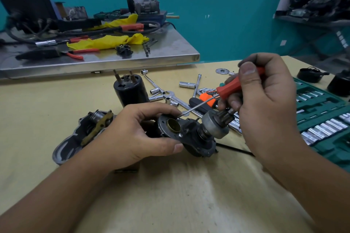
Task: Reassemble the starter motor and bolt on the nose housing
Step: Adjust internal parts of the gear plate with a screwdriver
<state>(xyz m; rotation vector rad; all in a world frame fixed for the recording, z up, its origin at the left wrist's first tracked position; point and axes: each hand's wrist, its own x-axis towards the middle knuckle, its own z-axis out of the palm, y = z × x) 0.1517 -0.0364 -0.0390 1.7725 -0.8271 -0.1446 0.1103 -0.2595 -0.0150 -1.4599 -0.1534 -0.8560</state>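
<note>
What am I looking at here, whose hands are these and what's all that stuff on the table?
There is one picture, taken by a camera worn on a person's head, looking down at their own two hands; no robot is involved. The left hand grips a partly assembled starter motor on a tan tabletop. The right hand holds a red-handled screwdriver, its tip at a screw on the motor's end plate. Left of the motor lies the nose housing, not yet fitted. Behind stands a black cylinder with two posts, then loose sockets and wrenches. A green socket set case sits at right. A metal bench farther back holds pliers and yellow cloths.
</note>
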